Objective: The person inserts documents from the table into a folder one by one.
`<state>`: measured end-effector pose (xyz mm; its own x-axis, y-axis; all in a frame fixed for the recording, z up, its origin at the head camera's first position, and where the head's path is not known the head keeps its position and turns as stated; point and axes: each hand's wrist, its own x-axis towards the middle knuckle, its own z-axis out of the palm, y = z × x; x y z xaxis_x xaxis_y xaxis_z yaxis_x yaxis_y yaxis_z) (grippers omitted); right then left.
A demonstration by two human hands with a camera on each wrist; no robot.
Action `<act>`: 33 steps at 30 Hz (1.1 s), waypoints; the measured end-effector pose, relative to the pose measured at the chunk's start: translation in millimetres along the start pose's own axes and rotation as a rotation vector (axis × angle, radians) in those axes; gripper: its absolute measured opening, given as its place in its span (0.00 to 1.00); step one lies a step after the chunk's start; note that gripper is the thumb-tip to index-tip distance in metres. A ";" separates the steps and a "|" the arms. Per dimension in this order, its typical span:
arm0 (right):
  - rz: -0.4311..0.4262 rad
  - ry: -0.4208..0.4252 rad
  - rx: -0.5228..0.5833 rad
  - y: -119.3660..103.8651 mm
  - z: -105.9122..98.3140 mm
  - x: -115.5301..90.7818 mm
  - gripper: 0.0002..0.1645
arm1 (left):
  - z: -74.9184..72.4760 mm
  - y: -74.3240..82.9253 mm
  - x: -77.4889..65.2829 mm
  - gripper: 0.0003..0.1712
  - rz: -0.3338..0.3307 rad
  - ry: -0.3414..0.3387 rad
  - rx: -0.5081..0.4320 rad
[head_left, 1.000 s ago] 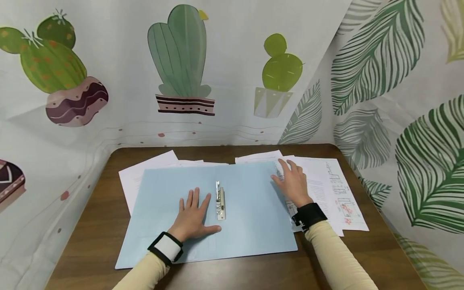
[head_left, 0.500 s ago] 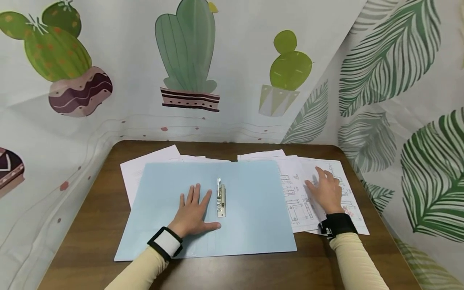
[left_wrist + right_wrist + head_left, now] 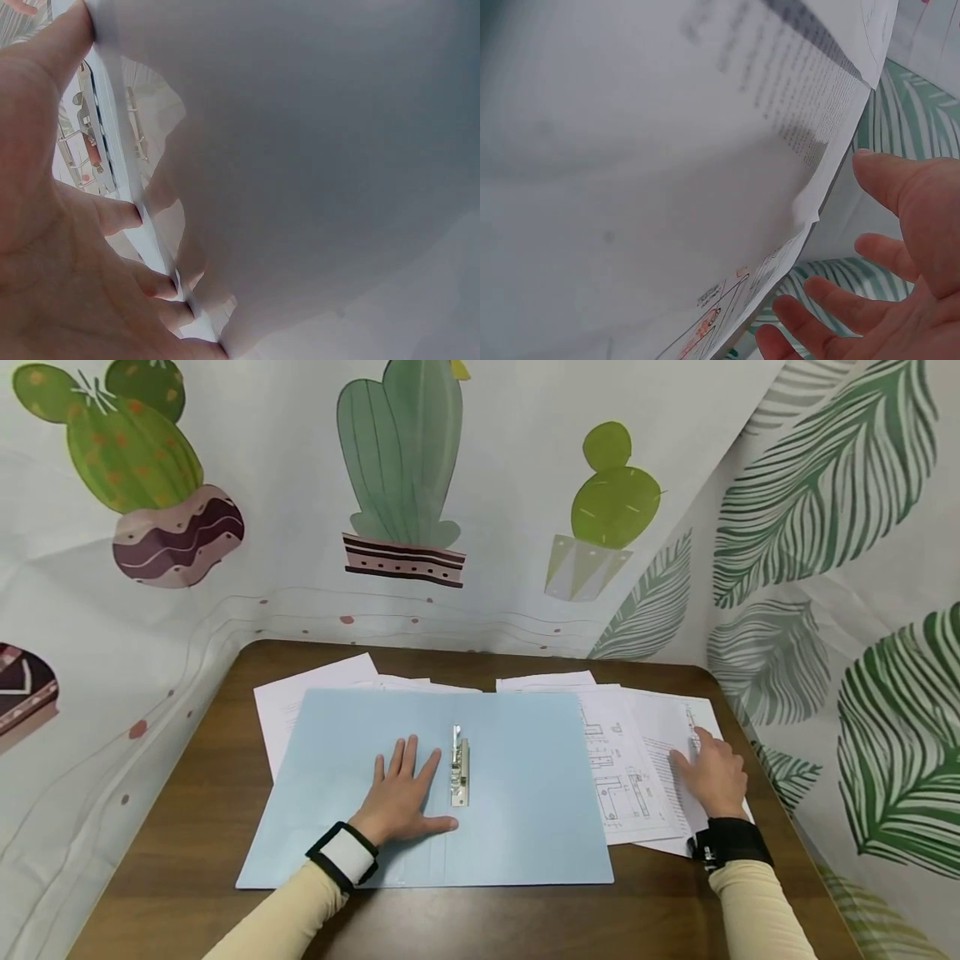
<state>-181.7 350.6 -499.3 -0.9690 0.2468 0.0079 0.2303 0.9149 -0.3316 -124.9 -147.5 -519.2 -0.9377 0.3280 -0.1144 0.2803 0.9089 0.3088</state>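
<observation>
A light blue folder [image 3: 532, 827] lies spread open on the table, with a metal lever clip [image 3: 460, 772] near its middle. My left hand [image 3: 397, 802] rests flat on the folder's left half, fingers spread, left of the clip; in the left wrist view its fingertips [image 3: 161, 285] touch the smooth surface. Over the right-hand papers, my right hand [image 3: 716, 774] is held with relaxed, slightly bent fingers. In the right wrist view, these fingers [image 3: 847, 304] are just above a printed sheet [image 3: 667, 187] with nothing between them. A sheet with technical drawings [image 3: 622, 802] lies partly under the folder's right edge.
More white papers [image 3: 281, 714] stick out behind the folder at the left, and others [image 3: 547, 680] at the back right. The brown wooden table [image 3: 168, 827] ends at a wall covering printed with cacti [image 3: 401, 452] and leaves.
My right hand has moved right, from the folder's right edge to the outer papers, and the drawing sheet now shows beside the folder. The left hand stays on the folder. The head view has shifted slightly.
</observation>
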 end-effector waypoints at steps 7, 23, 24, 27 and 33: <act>-0.002 -0.001 -0.006 2.6 0.0 -0.3 0.41 | 1.4 -0.5 0.4 0.68 0.007 0.009 -0.007; 0.024 -0.063 -0.028 2.9 2.2 -1.2 0.44 | 2.4 -1.0 0.5 0.68 0.003 0.015 -0.007; 0.027 -0.064 -0.030 3.1 3.0 -1.1 0.44 | 1.9 -0.8 0.2 0.68 0.002 0.014 -0.007; 0.036 -0.066 -0.034 4.1 4.9 -0.7 0.44 | 0.1 0.2 -1.0 0.68 0.002 0.011 -0.010; 0.059 -0.065 -0.038 4.1 6.8 0.4 0.43 | -0.9 1.0 -1.7 0.67 0.003 0.013 -0.008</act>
<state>-181.7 352.2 -507.1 -0.9573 0.2801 -0.0720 0.2887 0.9112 -0.2938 -123.2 -147.4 -517.8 -0.9394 0.3276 -0.1009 0.2819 0.9057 0.3166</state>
